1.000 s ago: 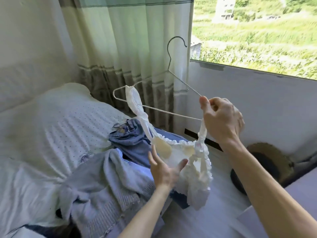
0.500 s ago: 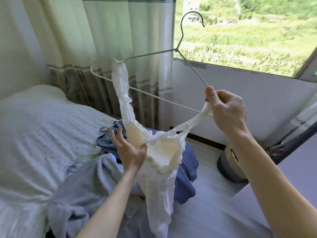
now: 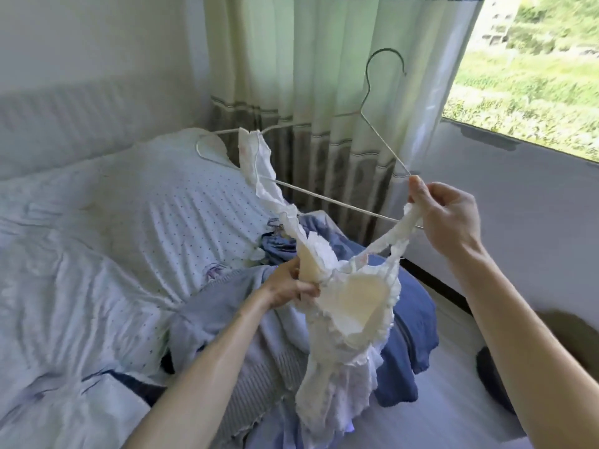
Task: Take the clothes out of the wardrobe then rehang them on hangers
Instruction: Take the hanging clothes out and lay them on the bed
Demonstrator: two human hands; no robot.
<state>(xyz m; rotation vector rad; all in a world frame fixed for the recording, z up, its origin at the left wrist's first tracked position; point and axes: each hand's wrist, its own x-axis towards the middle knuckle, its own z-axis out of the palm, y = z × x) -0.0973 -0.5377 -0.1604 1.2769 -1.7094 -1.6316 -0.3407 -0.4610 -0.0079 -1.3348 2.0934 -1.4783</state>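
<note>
A thin wire hanger [image 3: 327,197] is held up over the bed, hook pointing up by the curtain. A white frilly camisole top [image 3: 353,322] hangs from it: one strap is looped over the hanger's left end, the other strap runs to my right hand [image 3: 444,218]. My right hand pinches that strap together with the hanger's right corner. My left hand [image 3: 288,286] grips the top's padded cup from the left. Below lie a blue garment [image 3: 408,322] and a grey-lilac knitted garment [image 3: 259,361] in a pile on the bed.
The bed [image 3: 107,254] with a dotted white cover fills the left. A green striped curtain [image 3: 317,92] hangs behind the hanger, with a window [image 3: 531,69] at the upper right above a white wall. A dark round object [image 3: 496,380] sits on the floor at right.
My left hand went from an open palm under the top to gripping its cup. The top now hangs spread between the hanger's left end and my right hand. The view swung left.
</note>
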